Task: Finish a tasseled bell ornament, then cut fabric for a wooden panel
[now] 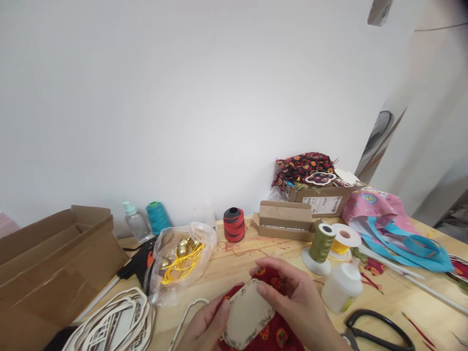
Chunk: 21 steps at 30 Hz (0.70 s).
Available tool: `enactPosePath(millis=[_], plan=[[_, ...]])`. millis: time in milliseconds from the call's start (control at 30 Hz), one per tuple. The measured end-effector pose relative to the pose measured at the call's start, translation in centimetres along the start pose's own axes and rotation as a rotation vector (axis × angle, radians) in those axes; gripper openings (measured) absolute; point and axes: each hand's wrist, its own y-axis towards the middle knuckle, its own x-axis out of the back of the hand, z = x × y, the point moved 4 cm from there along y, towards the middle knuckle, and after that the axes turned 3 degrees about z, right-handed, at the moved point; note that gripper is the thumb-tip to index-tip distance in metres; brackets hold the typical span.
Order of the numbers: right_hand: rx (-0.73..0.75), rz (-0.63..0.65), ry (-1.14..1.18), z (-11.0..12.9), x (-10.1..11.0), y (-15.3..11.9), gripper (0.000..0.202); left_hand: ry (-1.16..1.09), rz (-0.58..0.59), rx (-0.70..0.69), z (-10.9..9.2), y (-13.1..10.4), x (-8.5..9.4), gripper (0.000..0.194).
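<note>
Between my two hands is a pale oblong plaque [249,312] with a scalloped edge and dark marks along its rim. Red patterned fabric [281,336] lies behind and under it, showing orange and yellow motifs. My left hand [206,324] grips the plaque's left side, thumb on its face. On the upper right, my right hand [292,297] pinches plaque and fabric, its thumb pressed on the face and its fingers behind. The fingers behind the cloth are partly hidden. Close to my right hand stands a white glue bottle [341,287], with black-handled scissors [378,329] below it.
Cut wooden frames [113,321] are stacked at left near a cardboard box [54,273]. A plastic bag [183,258] holds gold bells and yellow cord. Red [234,226] and green thread spools [322,243] stand farther back. Blue ribbon [405,248] lies at right.
</note>
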Motion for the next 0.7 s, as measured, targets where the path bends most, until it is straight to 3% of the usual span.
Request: enactPosePath(millis=[133, 233, 300, 467, 567, 700], plan=[[-0.023, 0.039, -0.243, -0.6, -0.1, 0.1, 0.022, -0.056, -0.014, -0.022, -0.2, 0.2, 0.7, 0.021], [-0.018, 0.045, -0.295, -1.1, -0.1, 0.3, 0.015, -0.040, -0.046, -0.050, -0.4, 0.3, 1.1, 0.018], [-0.029, 0.047, -0.251, -1.2, -0.1, 0.4, 0.008, -0.008, -0.054, -0.050, -0.4, 0.2, 1.0, 0.019], [-0.170, -0.001, 0.016, -1.8, 0.0, 0.4, 0.024, 0.091, -0.001, -0.085, -0.7, -0.1, -0.2, 0.023], [-0.270, -0.017, 0.151, -2.4, -0.1, 0.3, 0.028, 0.153, -0.058, -0.118, -0.8, -0.2, -0.1, 0.023], [-0.328, -0.069, 0.250, -2.7, -0.4, 0.2, 0.031, 0.156, -0.033, -0.125, -0.7, 0.0, 0.3, 0.026]])
